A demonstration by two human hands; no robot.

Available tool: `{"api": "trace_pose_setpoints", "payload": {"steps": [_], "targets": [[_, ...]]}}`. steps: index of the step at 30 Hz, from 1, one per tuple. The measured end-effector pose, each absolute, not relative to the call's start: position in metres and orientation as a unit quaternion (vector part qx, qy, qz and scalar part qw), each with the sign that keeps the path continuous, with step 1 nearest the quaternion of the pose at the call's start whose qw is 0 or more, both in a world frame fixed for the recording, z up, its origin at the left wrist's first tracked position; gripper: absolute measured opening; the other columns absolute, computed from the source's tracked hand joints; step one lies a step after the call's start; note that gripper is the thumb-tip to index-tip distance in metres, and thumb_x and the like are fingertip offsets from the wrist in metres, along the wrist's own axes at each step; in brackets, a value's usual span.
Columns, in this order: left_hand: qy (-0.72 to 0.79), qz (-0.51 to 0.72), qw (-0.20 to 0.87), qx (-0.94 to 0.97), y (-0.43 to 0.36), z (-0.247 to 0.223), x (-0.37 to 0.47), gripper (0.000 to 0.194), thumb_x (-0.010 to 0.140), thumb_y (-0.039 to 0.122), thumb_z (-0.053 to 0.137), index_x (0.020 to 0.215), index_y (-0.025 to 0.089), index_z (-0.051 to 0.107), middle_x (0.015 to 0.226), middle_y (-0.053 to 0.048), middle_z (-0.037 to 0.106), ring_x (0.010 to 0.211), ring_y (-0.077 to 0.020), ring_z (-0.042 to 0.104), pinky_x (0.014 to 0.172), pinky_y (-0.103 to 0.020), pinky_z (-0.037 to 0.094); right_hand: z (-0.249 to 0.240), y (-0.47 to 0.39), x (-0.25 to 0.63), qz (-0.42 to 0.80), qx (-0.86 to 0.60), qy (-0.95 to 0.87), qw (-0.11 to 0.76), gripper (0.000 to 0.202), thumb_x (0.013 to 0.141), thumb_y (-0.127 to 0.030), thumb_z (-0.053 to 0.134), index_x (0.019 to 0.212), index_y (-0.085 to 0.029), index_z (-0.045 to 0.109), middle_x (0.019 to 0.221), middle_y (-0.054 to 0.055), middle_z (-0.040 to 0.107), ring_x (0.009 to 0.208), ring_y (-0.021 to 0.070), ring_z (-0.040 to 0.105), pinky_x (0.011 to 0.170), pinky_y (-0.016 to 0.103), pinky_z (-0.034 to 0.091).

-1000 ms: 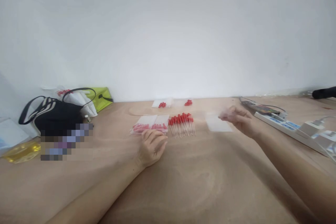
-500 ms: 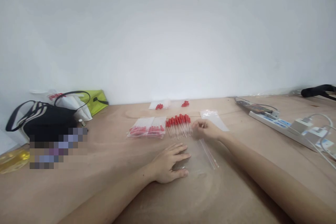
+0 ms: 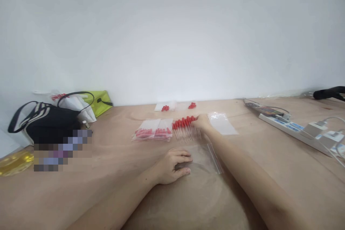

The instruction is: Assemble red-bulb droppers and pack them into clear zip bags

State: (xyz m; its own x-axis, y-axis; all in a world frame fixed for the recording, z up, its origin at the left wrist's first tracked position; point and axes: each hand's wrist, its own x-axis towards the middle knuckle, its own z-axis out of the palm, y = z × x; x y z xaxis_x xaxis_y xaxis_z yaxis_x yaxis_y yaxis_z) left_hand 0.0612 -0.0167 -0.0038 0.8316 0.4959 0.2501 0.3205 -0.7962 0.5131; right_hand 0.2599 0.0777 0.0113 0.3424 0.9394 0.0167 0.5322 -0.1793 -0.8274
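A row of droppers with red bulbs and thin clear stems [image 3: 185,133] lies side by side on the table. My right hand [image 3: 202,123] is at the row's right end, its fingers closed around a red bulb there and partly hidden. My left hand [image 3: 175,165] lies flat with fingers stretched on the left part of a clear zip bag [image 3: 203,158], whose seal strip faces right. Left of the row are filled zip bags [image 3: 153,131] with red-bulbed droppers inside. Beyond the right hand lies a whitish plastic bag [image 3: 222,124].
Small piles of red bulbs [image 3: 165,108] lie at the back near the wall, one by a white bag. At left stand a black bag [image 3: 54,122] and a yellow-green bag [image 3: 101,102]. A power strip [image 3: 293,131] with chargers and cables runs along the right.
My right hand has moved forward and left onto the right end of the dropper row. My left hand stays on the zip bag, its fingers closer together. The view has shifted slightly.
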Motion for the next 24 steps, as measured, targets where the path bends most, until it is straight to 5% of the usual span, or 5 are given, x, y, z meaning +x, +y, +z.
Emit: {"api": "trace_pose_setpoints", "payload": {"steps": [5, 11, 16, 24], "targets": [[0.217, 0.188, 0.240, 0.927, -0.017, -0.004, 0.061, 0.033, 0.079, 0.033, 0.053, 0.111, 0.023, 0.056, 0.116, -0.006, 0.056, 0.111, -0.0212, 0.046, 0.095, -0.037, 0.034, 0.016, 0.069, 0.270, 0.283, -0.700, -0.494, 0.431, 0.018, 0.052, -0.011, 0.056, 0.070, -0.015, 0.056, 0.049, -0.001, 0.051, 0.053, 0.0146, 0.053, 0.045, 0.022, 0.037], [0.224, 0.184, 0.241, 0.926, -0.017, -0.002, 0.062, 0.033, 0.079, 0.031, 0.054, 0.111, 0.023, 0.056, 0.118, -0.007, 0.054, 0.113, -0.0204, 0.045, 0.098, -0.039, 0.030, 0.004, 0.015, 0.315, 0.308, -0.637, -0.489, 0.510, 0.044, 0.066, -0.026, 0.047, 0.109, -0.018, 0.039, 0.052, -0.008, 0.045, 0.042, 0.0096, 0.046, 0.041, 0.021, 0.037], [0.229, 0.182, 0.247, 0.924, -0.016, -0.002, 0.064, 0.034, 0.079, 0.032, 0.054, 0.111, 0.023, 0.055, 0.118, -0.007, 0.054, 0.113, -0.0204, 0.045, 0.099, -0.041, 0.029, -0.027, -0.025, 0.345, 0.284, -0.584, -0.433, 0.625, 0.059, 0.064, -0.040, 0.056, 0.114, -0.020, 0.031, 0.056, -0.008, 0.046, 0.040, 0.0096, 0.046, 0.039, 0.022, 0.037], [0.218, 0.173, 0.252, 0.927, -0.014, -0.003, 0.062, 0.036, 0.080, 0.033, 0.051, 0.116, 0.025, 0.051, 0.124, -0.006, 0.049, 0.117, -0.0216, 0.041, 0.099, -0.042, 0.028, -0.027, -0.040, 0.321, 0.334, -0.545, -0.409, 0.651, 0.059, 0.062, -0.047, 0.061, 0.107, -0.023, 0.032, 0.057, -0.008, 0.048, 0.047, 0.0119, 0.052, 0.046, 0.026, 0.045]]}}
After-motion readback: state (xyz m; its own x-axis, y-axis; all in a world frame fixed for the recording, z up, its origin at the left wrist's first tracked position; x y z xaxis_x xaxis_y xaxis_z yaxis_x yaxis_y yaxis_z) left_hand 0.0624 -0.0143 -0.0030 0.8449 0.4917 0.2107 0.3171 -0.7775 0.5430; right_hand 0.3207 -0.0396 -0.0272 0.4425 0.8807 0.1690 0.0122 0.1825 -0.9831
